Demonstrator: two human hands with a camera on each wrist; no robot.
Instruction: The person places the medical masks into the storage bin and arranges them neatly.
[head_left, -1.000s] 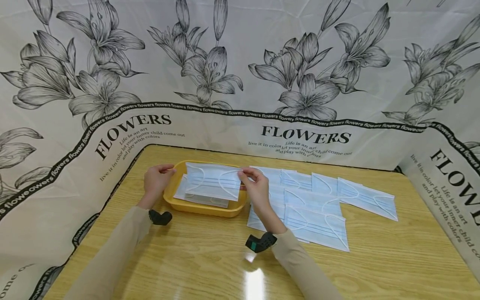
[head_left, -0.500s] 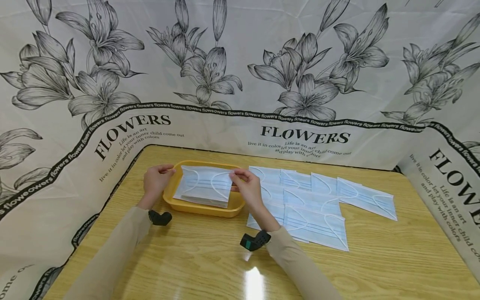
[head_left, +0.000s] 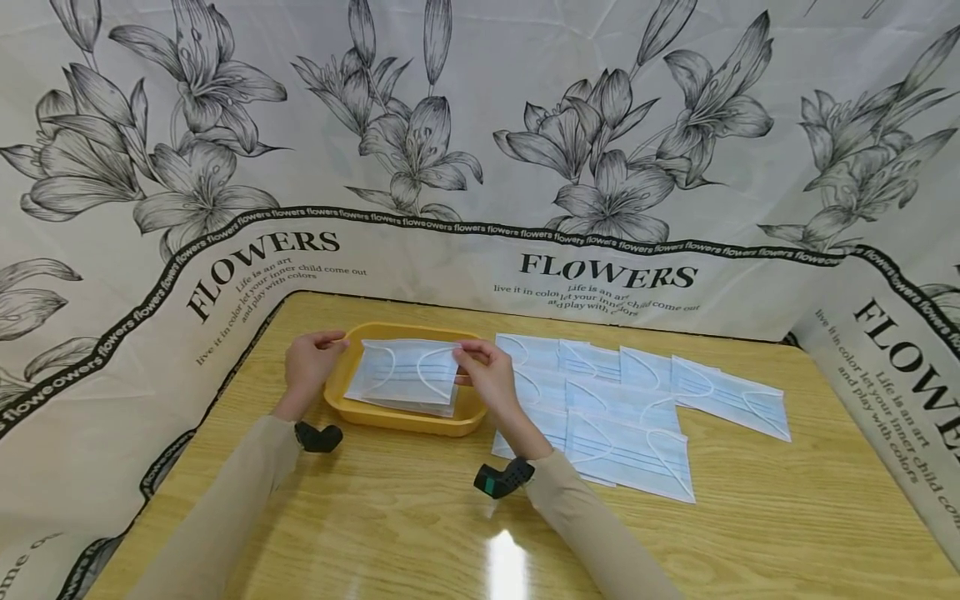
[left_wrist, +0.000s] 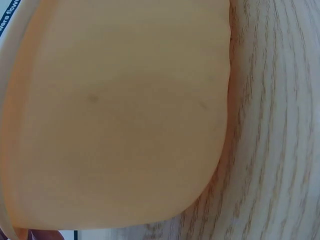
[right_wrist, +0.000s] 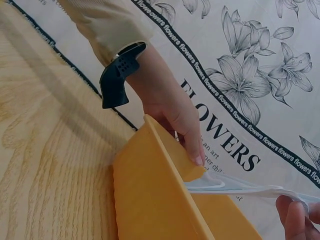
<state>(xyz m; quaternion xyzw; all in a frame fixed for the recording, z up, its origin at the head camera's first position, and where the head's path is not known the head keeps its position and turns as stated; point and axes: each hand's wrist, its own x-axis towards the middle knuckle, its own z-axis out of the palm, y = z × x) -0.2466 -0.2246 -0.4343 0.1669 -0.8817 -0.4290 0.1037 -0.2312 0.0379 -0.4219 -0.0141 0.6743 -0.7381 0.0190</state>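
Note:
In the head view, a blue pleated face mask (head_left: 411,367) with white ear loops lies over other masks in a yellow plastic tray (head_left: 405,423). My right hand (head_left: 491,379) pinches its upper right corner between thumb and fingers, over the tray's right side. At the left end my left hand (head_left: 311,367) holds the tray's rim. Seen from the right wrist, the left hand (right_wrist: 175,117) curls over the far end of the tray (right_wrist: 155,190), and right fingertips (right_wrist: 295,215) grip the mask's edge. The left wrist view is mostly tray wall (left_wrist: 120,120).
Several overlapping face masks (head_left: 626,442) lie flat on the wooden table (head_left: 405,517) right of the tray, some under my right forearm. A flower-printed cloth (head_left: 442,267) stands behind and along both sides.
My right hand has moved left and slightly down, lowering the pinched mask onto those in the tray. The left hand has stayed at the rim.

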